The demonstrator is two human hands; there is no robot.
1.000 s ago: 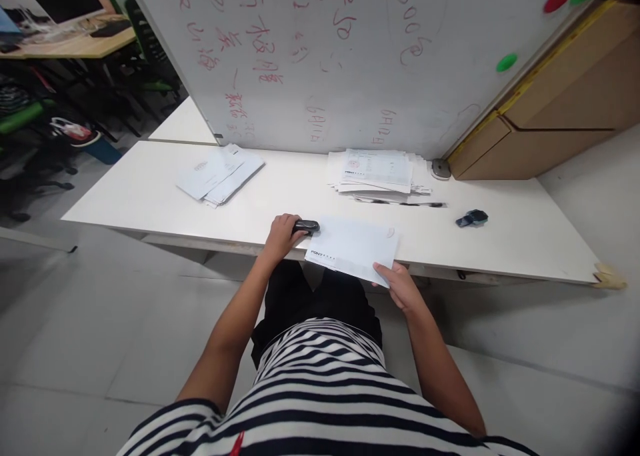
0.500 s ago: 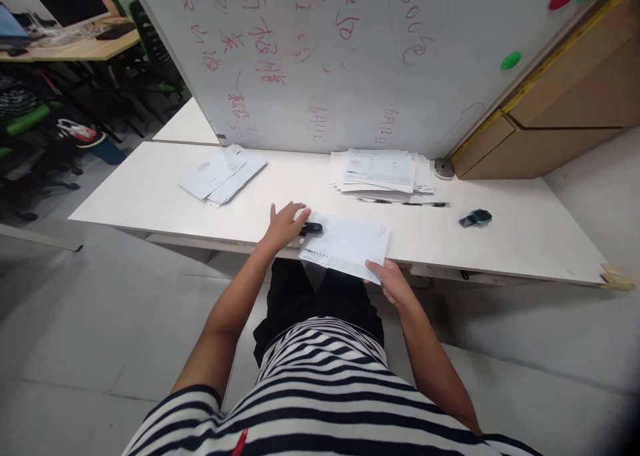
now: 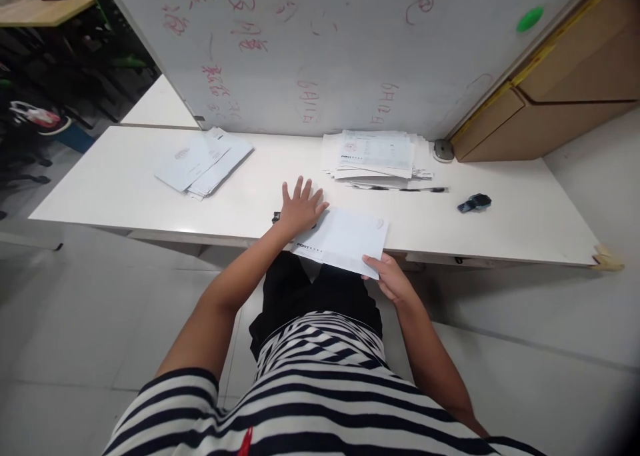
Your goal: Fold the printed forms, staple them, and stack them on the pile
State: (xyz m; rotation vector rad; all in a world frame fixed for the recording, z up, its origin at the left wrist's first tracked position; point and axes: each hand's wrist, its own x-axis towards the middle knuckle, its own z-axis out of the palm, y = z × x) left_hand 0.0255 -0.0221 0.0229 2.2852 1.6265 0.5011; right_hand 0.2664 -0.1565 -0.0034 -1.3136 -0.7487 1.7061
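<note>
My right hand (image 3: 387,275) pinches the lower right corner of white printed papers (image 3: 345,239), thumb on top. The papers reach over the table's front edge, with their left side at a black stapler (image 3: 277,217). Over that stapler lies my left hand (image 3: 301,209), palm down and fingers spread, hiding most of it. I cannot tell how far the papers go into its jaws. A small overlapping pile of papers (image 3: 200,163) rests to the left, and a thicker paper stack (image 3: 377,153) sits behind the held papers.
A whiteboard (image 3: 280,63) with red writing stands along the back of the white table (image 3: 100,183). Cardboard boxes (image 3: 500,129) are at the back right. A long thin dark-and-white strip (image 3: 400,189) lies before the stack, and a dark blue object (image 3: 474,203) lies farther right.
My left hand has gone from the stapler's side to flat on top of it, fingers spreading. My right hand still holds the papers. The view has tilted down slightly.
</note>
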